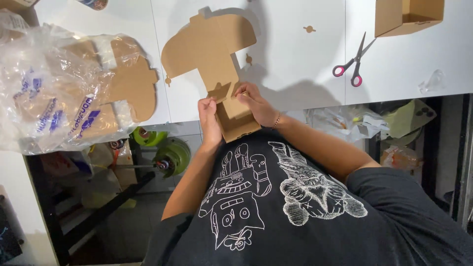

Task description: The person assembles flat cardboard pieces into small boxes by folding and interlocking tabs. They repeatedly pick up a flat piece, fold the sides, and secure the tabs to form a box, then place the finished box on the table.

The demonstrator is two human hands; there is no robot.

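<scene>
Head view, read from 9 o'clock across to 3 o'clock.

At 9 o'clock: crumpled clear plastic bag with blue print, lying on white table, covering a stack of flat cardboard blanks whose rounded edges stick out at its 3 o'clock side. Below the table edge, toward 7 o'clock: green round object on a dark frame, too indistinct to identify.

At centre: die-cut cardboard blank, partly folded, its broad rounded flaps spread flat on the table toward 12 o'clock, its near end already raised into a small open tray at the table edge, close against the black printed shirt.

Left hand: fingers curled, thumb and fingertips pinching the tray's 9 o'clock wall at its upper corner. Right hand: fingers bent down and closed on the tray's 3 o'clock wall and the small tab beside it; thin bracelet at the wrist. Both hands in contact with the same blank, tray held between them.

At 1 o'clock of the hands: small cardboard offcuts scattered on the table. Toward 2 o'clock: scissors with pink-and-black handles, blades slightly apart, well apart from the hands. At the upper 2 o'clock corner: assembled cardboard box, open, cut off by the frame. At 3 o'clock: scrap of clear plastic, possibly tape or film.
</scene>
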